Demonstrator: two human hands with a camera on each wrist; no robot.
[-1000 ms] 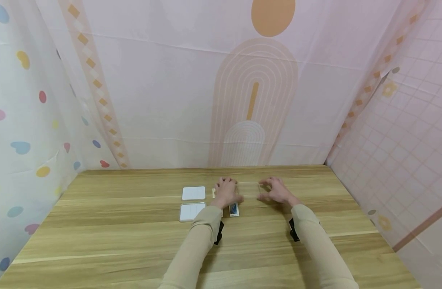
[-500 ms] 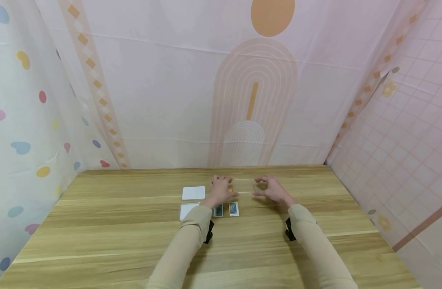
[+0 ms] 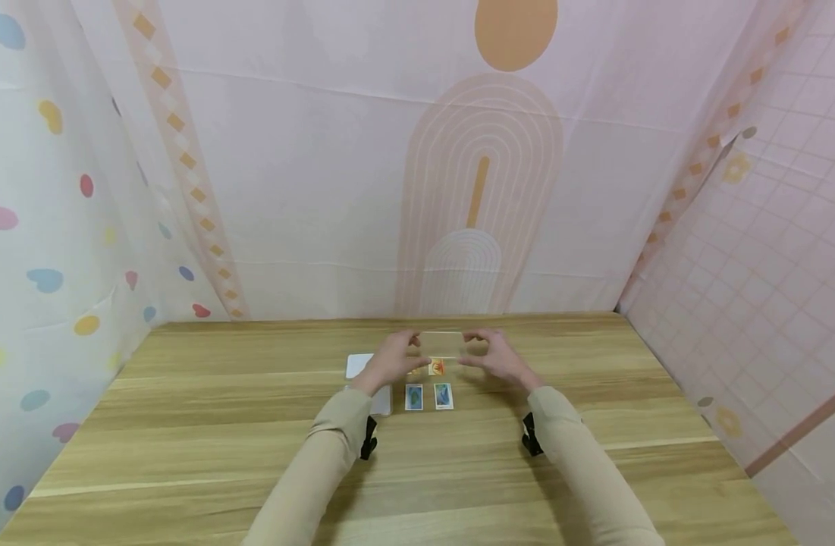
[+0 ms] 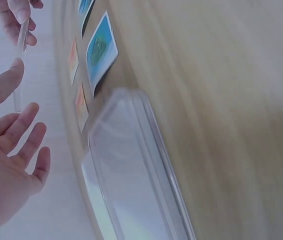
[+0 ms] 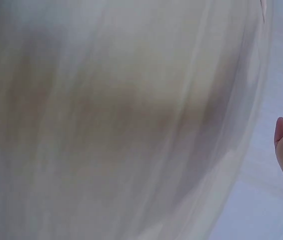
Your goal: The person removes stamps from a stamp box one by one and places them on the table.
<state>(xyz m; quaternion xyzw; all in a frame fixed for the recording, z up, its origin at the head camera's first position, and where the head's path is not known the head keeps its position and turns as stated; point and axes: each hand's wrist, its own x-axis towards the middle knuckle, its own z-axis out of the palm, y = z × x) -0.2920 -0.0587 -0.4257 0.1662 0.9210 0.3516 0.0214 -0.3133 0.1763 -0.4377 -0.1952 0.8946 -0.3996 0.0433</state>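
Between my two hands hangs a clear rectangular plastic plate, raised over the table. My left hand pinches its left end between thumb and fingers; the other fingers fan out in the left wrist view. At the opposite end, my right hand pinches the plate too, seen at the top left of the left wrist view. Just in front lie two blue-green stamps, one beside the other. Behind them are two orange stamps, the left one partly hidden by my left hand.
Left of the stamps, a flat clear plastic case with a white inside lies on the wooden table. A second white case lies behind it, partly covered by my left hand. A patterned curtain rises at the table's back edge.
Both hands have carried the clear plate leftward and a little up in the head view. The stamps my left hand covered now show, while the hand overlaps the white cases.
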